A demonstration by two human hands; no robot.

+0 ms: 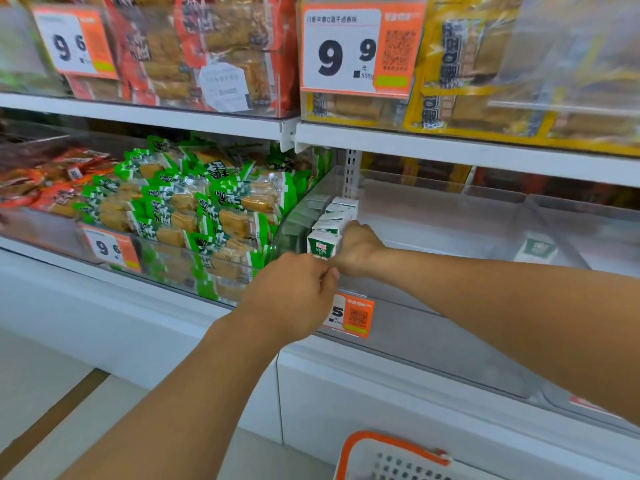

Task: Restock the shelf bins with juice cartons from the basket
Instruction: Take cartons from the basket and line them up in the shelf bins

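The left hand [294, 292] hovered at the clear plastic shelf bin [450, 327], fingers curled, seemingly holding nothing. The right hand [356, 247] pressed against the row of green-and-white juice cartons [323, 242], probably squaring them leftward; its fingers were hidden. The white-and-orange plastic basket [391, 452] waited below.

Both arms reach forward; left hand [294, 292] fingers curled; right hand [358, 249] curled, knuckles up.
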